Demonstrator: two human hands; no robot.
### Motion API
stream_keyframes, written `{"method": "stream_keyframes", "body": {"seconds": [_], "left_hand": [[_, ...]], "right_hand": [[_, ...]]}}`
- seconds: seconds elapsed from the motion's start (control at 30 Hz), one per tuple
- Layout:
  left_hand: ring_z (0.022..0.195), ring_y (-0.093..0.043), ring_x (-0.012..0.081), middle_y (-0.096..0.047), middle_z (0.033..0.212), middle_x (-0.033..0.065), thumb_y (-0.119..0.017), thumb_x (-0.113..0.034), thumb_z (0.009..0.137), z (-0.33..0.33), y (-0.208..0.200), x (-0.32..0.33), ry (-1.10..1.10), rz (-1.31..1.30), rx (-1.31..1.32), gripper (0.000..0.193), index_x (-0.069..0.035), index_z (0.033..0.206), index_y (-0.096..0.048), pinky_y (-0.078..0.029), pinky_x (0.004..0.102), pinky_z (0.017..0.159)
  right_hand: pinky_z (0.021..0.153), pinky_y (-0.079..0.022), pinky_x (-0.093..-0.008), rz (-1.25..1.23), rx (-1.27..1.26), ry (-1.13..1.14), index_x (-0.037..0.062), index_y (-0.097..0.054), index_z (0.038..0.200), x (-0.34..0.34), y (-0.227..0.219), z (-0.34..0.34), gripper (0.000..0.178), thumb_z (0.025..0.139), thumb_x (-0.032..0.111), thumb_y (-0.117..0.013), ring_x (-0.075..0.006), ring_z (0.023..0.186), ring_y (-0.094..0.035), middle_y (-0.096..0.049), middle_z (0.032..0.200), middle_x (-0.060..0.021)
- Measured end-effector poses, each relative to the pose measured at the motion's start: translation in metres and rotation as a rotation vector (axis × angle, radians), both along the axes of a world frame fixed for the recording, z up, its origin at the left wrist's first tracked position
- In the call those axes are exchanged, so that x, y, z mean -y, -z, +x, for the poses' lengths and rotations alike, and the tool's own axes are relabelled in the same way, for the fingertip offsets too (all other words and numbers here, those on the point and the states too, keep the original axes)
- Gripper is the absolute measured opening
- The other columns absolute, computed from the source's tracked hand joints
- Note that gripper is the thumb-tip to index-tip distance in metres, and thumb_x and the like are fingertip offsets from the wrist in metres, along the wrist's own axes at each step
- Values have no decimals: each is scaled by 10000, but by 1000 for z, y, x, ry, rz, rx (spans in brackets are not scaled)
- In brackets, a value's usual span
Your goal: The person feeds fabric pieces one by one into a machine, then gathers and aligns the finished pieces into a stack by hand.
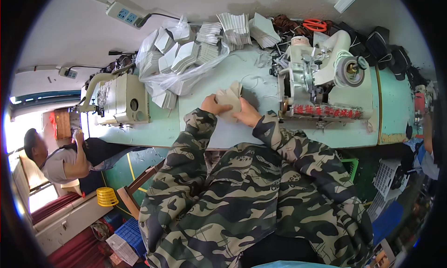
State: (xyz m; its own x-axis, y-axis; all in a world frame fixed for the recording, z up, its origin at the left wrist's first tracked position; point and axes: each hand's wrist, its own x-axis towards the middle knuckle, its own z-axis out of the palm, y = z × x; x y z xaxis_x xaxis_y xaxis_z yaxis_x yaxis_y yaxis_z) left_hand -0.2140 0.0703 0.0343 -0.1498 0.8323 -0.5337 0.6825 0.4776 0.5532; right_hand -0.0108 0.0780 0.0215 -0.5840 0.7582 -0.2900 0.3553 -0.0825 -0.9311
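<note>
Both of my hands hold a small fanned bunch of cream-coloured flat pieces (228,96) over the front middle of the pale green table. My left hand (214,105) has its fingers closed on the left side of the bunch. On the opposite side, my right hand (247,113) grips the lower right edge. The upper ends of the pieces spread apart. Whether they are cloth or card I cannot make out. Beyond my hands, a clear plastic bag (198,77) lies opened around several stacks of similar off-white pieces (185,56).
A sewing machine (321,77) with a thread-covered wheel stands right of my hands, another machine (123,98) at the left. More stacks (234,28) and red-handled scissors (314,25) lie along the wall. A person (65,158) sits far left; another person's arm (427,137) shows far right.
</note>
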Motion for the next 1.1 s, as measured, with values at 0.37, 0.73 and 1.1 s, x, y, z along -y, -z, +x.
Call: {"method": "stream_keyframes", "body": {"seconds": [0.37,0.73,1.1], "left_hand": [[994,-651,340,-661,1070,210,-855,-330,601,-30,-6,44,-94,255,147,746,0,1181,-521,-518,406,854],[908,-607,316,-636,940,108,-746,-135,652,-10,-65,76,850,578,-227,530,-40,1115,-505,-473,413,782],[1285,-478,372,-463,1378,259,-858,-153,591,-45,8,118,181,481,417,1116,-10,1497,-223,-413,396,1059]], "right_hand": [[942,-474,-353,-331,-382,184,-48,-426,1369,30,50,-43,700,752,139,-699,-266,1120,-598,-600,1243,-187],[853,-502,-418,493,116,-137,27,-398,1393,51,-59,-28,821,697,208,-795,-382,1039,-613,-604,1194,-213],[915,-456,-431,625,233,-81,72,-564,1226,89,-10,-26,659,646,260,-815,-331,1045,-604,-642,1142,-117]]}}
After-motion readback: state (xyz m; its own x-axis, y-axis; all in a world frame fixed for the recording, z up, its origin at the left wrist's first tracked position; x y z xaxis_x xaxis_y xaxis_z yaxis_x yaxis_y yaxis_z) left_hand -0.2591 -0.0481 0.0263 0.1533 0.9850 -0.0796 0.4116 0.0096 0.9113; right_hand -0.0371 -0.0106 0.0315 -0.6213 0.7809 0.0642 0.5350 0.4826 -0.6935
